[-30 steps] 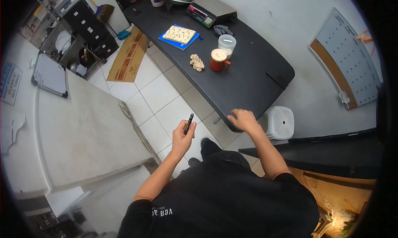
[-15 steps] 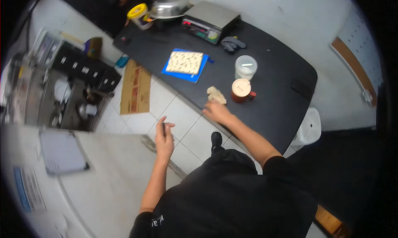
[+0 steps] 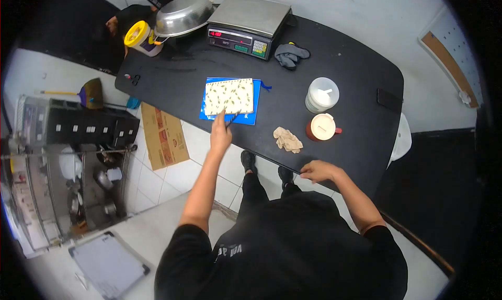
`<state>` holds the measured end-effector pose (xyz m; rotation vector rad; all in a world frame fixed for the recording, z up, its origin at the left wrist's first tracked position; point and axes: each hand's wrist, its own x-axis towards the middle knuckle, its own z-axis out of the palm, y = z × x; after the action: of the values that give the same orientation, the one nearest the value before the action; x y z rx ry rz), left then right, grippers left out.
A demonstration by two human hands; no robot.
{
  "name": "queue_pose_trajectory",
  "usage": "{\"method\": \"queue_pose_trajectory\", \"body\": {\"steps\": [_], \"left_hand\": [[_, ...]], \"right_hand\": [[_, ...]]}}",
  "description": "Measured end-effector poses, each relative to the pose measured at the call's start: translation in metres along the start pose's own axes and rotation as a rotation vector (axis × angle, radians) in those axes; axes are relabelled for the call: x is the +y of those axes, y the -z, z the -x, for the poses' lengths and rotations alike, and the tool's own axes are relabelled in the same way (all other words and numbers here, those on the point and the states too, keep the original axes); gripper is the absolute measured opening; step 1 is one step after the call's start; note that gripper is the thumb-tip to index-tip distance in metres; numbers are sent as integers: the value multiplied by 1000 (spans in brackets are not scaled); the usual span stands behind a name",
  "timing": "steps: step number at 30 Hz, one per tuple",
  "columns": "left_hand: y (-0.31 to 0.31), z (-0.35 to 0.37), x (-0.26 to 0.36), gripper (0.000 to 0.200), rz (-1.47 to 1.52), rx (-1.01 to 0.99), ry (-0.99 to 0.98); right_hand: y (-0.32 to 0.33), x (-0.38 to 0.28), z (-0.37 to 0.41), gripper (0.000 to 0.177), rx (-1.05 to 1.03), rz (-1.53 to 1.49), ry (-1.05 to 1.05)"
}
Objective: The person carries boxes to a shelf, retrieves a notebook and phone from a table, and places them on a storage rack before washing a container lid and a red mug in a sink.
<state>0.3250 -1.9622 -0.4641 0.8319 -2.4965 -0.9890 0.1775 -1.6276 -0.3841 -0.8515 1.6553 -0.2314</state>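
My left hand [image 3: 221, 134] is closed around a dark pen [image 3: 231, 120], with a fingertip at the lower edge of the patterned notebook [image 3: 229, 96]. Under that notebook lies a blue folder [image 3: 246, 117]. At the table's front edge, my right hand [image 3: 318, 171] rests with its fingers curled; whether anything is in them cannot be made out. A crumpled brown paper [image 3: 287, 140] lies just above it. Farther up stand a red mug with a pale lid [image 3: 322, 127] and a clear lidded container [image 3: 321, 95].
On the black table [image 3: 183, 80] are a scale [image 3: 246, 25], a metal basin [image 3: 184, 15], a yellow-lidded tub [image 3: 143, 37], a grey glove [image 3: 291, 55] and a phone [image 3: 389, 99]. Another person's dark sleeve [image 3: 135, 18] shows behind. Cardboard [image 3: 163, 138] lies on the floor.
My left hand has moved up to the notebook with the pen. My right hand has moved off the crumpled paper to the table edge. The view has shifted, and both feet now show.
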Motion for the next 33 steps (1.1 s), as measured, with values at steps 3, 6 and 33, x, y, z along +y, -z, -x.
{"method": "queue_pose_trajectory", "body": {"steps": [3,6,33], "left_hand": [[-10,-111,-50,55,-64,-88,-238],[-28,-203,-90,64,-427,-410,-273],[0,-166,-142,52,698,-975,539]], "right_hand": [[-9,-49,-53,42,-84,-287,-43],[-6,-96,-123,46,-85,-576,12],[32,-209,-214,58,1152,-775,103]]}}
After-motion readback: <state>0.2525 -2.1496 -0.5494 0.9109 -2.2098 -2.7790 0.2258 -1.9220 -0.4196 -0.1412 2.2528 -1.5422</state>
